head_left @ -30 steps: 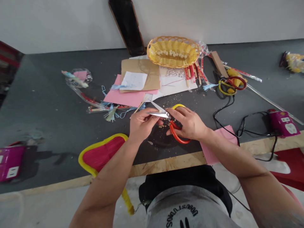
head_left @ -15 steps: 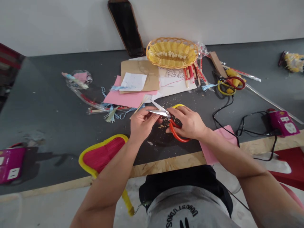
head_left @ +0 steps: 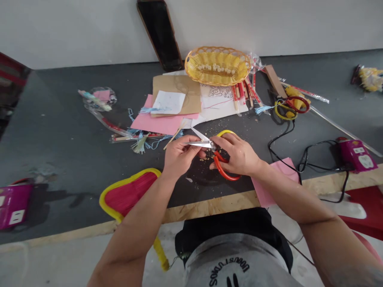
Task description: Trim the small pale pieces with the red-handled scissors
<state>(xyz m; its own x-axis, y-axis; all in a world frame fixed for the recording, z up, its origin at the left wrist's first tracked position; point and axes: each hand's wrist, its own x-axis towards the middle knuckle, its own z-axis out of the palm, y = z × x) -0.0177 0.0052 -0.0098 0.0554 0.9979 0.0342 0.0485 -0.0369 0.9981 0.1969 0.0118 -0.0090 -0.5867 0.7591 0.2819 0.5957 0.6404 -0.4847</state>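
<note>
My right hand point(head_left: 237, 153) grips a pair of scissors point(head_left: 224, 167) with one red and one yellow handle. Their blades are spread and point left, toward my left hand. My left hand point(head_left: 181, 156) is closed in a pinch at the blades; what its fingertips hold is too small and covered to make out. Pale chips point(head_left: 206, 158) lie scattered on the table under the scissors. A thin wooden stick point(head_left: 173, 137) rests just beyond my left hand. Beside my left forearm lies a red fan-shaped piece point(head_left: 128, 194) with a yellow border and handle.
A yellow woven basket point(head_left: 218, 76) with small pale pieces stands at the back, near a phone point(head_left: 161, 36) leaning on the wall. Papers point(head_left: 167, 123), blue tassels and wrapped sticks lie before them. More scissors point(head_left: 296, 104), a black cable and a purple power socket point(head_left: 357, 154) are at right.
The scissor blades have parted slightly more, with the red handle a little lower. Both hands stay almost where they were.
</note>
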